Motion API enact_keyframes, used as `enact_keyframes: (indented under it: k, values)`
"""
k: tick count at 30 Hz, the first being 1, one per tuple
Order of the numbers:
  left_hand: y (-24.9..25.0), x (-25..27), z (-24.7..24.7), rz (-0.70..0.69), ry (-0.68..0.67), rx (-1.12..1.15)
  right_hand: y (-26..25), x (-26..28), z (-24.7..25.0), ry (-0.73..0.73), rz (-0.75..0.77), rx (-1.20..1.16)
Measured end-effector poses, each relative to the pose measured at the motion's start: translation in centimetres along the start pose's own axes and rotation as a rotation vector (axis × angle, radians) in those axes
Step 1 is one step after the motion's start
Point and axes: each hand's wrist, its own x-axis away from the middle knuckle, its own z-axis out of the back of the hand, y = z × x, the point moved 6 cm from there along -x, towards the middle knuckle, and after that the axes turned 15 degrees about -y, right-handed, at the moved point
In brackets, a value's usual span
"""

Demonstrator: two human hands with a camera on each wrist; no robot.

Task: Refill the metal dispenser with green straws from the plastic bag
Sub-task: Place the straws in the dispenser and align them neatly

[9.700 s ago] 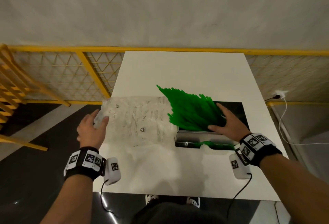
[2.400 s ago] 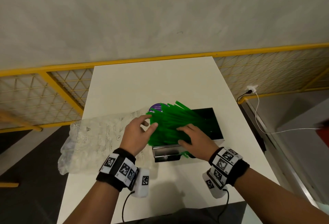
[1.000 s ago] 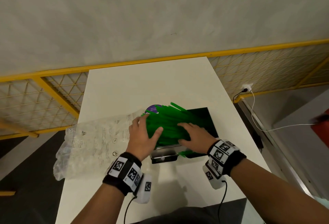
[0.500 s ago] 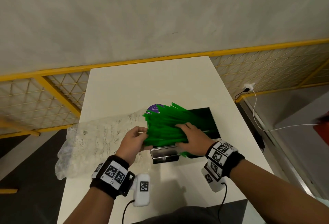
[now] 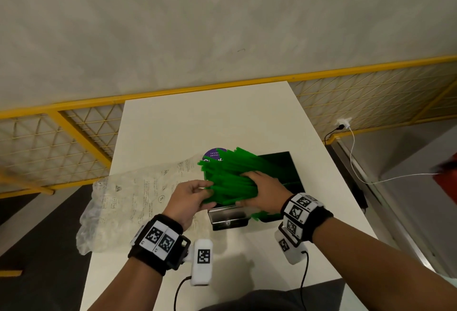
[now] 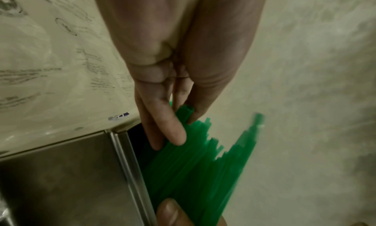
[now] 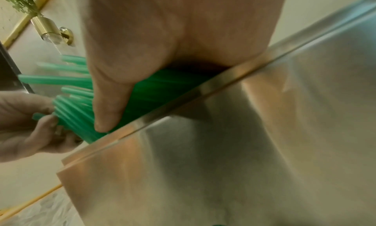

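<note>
A bundle of green straws (image 5: 231, 177) lies skewed across the open top of the metal dispenser (image 5: 227, 220), with its left ends sticking out past the box. My left hand (image 5: 204, 190) pinches those left ends between thumb and fingers; the left wrist view shows the fingertips (image 6: 175, 133) curled round the straw ends (image 6: 203, 165) beside the dispenser wall (image 6: 71, 173). My right hand (image 5: 249, 190) grips the bundle from above, thumb (image 7: 107, 104) on the straws' (image 7: 154, 89) near side, just over the dispenser rim (image 7: 183, 100). The clear plastic bag (image 5: 133, 202) lies flat on the left.
The dispenser's black lid (image 5: 282, 162) lies open behind the straws. A purple round sticker (image 5: 211, 156) shows on the white table (image 5: 205, 122). The bag hangs over the table's left edge. A yellow mesh railing (image 5: 74, 132) and a charger cable (image 5: 356, 162) lie beyond.
My left hand left the top of the bundle, where it lay flat, and now holds the straws' left ends. My right hand stays on the bundle. The bag has not moved.
</note>
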Motion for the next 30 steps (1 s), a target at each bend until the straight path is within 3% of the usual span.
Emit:
enact_keyframes:
  k: [6, 9, 11, 16, 21, 26, 30]
  values:
    - [-0.2, -0.1, 1.0, -0.036, -0.025, 0.132, -1.9, 0.2, 2.2, -0.029, 0.071, 0.03]
    - [-0.4, -0.1, 1.1, -0.008, -0.059, 0.146, -3.2, 0.3, 3.1, 0.005, 0.08, 0.204]
    - [-0.6, -0.2, 1.0, 0.017, -0.062, 0.051, -3.9, 0.1, 2.7, -0.011, 0.06, 0.32]
    - [0.3, -0.4, 0.9, -0.043, 0.018, -0.473, -3.6, -0.9, 0.6, -0.062, -0.04, 0.444]
    - [0.0, 0.7, 1.8, -0.027, 0.174, -0.316, -2.8, -0.7, 0.7, -0.031, -0.023, 0.319]
    - [0.5, 1.9, 0.7, -0.167, 0.189, -0.223, -2.6, 0.9, 1.0, 0.062, 0.078, 0.127]
    - [0.0, 2.1, 1.2, -0.16, 0.201, -0.249, -2.2, 3.1, 1.7, 0.267, 0.151, 0.121]
